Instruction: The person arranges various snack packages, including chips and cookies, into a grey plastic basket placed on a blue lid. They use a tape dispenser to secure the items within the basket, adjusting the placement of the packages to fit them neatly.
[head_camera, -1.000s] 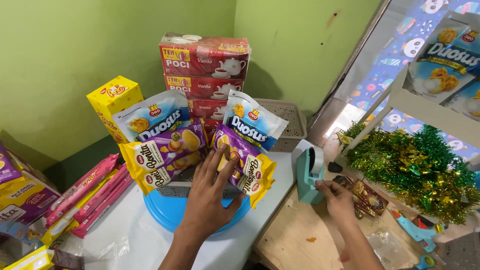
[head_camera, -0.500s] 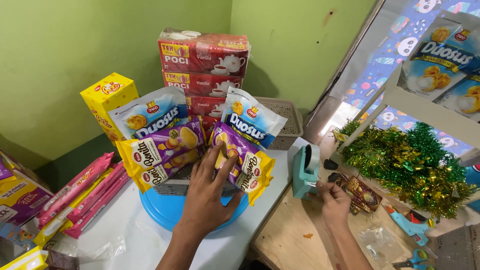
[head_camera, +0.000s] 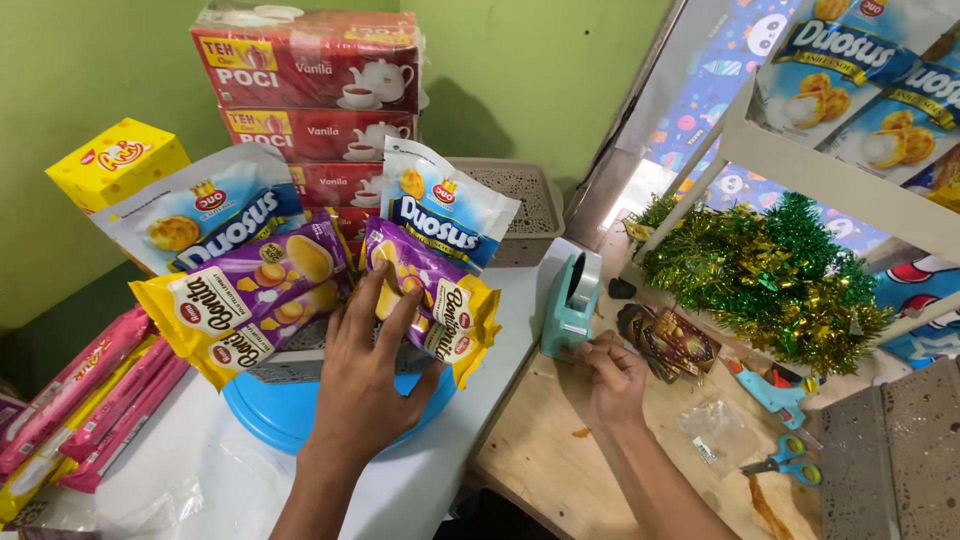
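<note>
My left hand (head_camera: 365, 375) lies flat, fingers spread, pressing two purple-and-yellow snack packets (head_camera: 262, 300) against a grey basket (head_camera: 300, 350) that stands on a round blue tray (head_camera: 275, 415). Two white-and-blue snack bags (head_camera: 445, 210) stand behind the packets, and a stack of red tea boxes (head_camera: 310, 75) rises behind those. My right hand (head_camera: 612, 372) rests on the wooden tabletop at the base of a teal tape dispenser (head_camera: 572, 305), fingers curled at its cutter end. Whether it pinches tape is hidden.
A yellow box (head_camera: 115, 160) sits at the left, with pink packets (head_camera: 95, 395) below it. Green and gold tinsel (head_camera: 770, 270) lies on the right under a white shelf (head_camera: 840, 180) of snack bags. Blue scissors (head_camera: 785, 465) and a teal glue gun (head_camera: 768, 388) lie nearby.
My right hand has moved left along the wooden top to the tape dispenser's base. My left hand stays pressed on the purple packets.
</note>
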